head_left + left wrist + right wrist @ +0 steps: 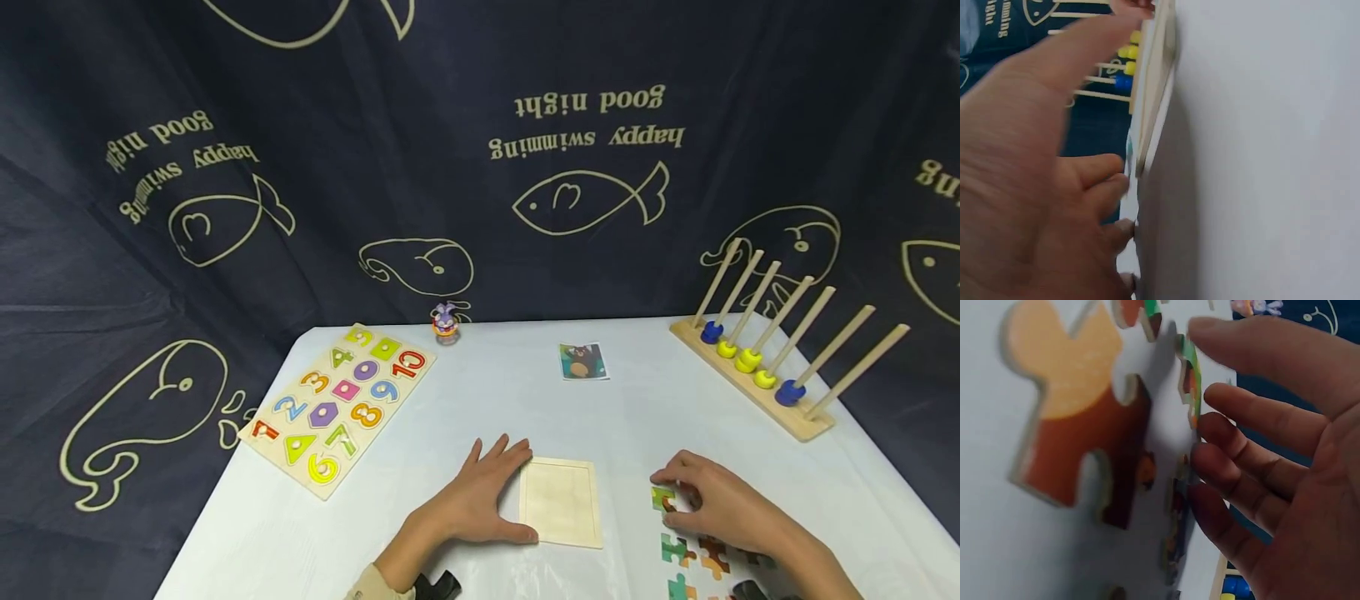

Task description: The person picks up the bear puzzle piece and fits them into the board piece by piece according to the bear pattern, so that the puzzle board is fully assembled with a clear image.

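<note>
In the head view my left hand [483, 493] lies with fingers spread along the left side of a square wooden puzzle tray [560, 502]. Its thumb is at the tray's lower left corner; the tray's edge [1159, 81] shows beyond the hand in the left wrist view. On the right, my right hand [723, 504] hovers low, fingers loosely bent, thumb and index finger on either side of a green and brown jigsaw piece [663, 498]. The right wrist view shows this piece [1190, 381] by the fingertips, and a large orange and brown jigsaw piece [1085, 425] close to the camera.
Several more jigsaw pieces [677, 550] lie below the right hand. A number board [341, 408] is at the left, a small purple toy figure [446, 323] at the back edge, a bear picture card [583, 362] mid-table. A peg rack with blue and yellow beads [765, 379] stands back right.
</note>
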### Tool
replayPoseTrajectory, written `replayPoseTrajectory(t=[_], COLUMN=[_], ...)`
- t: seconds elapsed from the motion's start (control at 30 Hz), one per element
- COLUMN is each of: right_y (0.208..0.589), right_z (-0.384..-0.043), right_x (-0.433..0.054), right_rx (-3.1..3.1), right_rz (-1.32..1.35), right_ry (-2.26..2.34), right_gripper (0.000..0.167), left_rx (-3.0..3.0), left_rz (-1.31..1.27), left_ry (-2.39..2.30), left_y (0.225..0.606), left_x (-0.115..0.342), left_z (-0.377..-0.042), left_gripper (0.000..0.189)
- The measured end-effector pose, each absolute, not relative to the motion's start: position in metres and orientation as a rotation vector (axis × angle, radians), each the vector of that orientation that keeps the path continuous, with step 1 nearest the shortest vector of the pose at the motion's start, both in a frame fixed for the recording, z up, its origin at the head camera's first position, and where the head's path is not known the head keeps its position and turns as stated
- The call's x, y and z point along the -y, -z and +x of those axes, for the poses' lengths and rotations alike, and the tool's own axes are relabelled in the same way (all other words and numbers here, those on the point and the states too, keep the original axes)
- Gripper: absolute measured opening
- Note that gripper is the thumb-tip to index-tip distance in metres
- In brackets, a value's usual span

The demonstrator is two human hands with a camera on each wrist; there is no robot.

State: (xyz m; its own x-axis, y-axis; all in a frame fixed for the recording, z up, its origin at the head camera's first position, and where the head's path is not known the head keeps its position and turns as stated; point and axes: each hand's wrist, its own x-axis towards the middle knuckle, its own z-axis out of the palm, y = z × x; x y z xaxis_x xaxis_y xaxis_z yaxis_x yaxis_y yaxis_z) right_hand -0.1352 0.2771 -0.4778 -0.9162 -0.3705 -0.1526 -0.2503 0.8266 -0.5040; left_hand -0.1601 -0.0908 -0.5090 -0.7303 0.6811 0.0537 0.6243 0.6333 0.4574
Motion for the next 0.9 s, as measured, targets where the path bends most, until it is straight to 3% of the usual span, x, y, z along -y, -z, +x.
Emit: replayPoseTrajectory(t=[0.9], right_y=[0.4855], right_z=[-0.1338], right_x=[-0.2824], right_rx=[-2.81], right_rz=[-0.54], right_ry=[0.753], right_gripper=[0.032], left_rx=[-2.775], left_rz=[1.202], left_ry=[-0.582], left_y=[0.5188], left_x=[0.0935], left_z=[-0.159], left_gripper=[0.111])
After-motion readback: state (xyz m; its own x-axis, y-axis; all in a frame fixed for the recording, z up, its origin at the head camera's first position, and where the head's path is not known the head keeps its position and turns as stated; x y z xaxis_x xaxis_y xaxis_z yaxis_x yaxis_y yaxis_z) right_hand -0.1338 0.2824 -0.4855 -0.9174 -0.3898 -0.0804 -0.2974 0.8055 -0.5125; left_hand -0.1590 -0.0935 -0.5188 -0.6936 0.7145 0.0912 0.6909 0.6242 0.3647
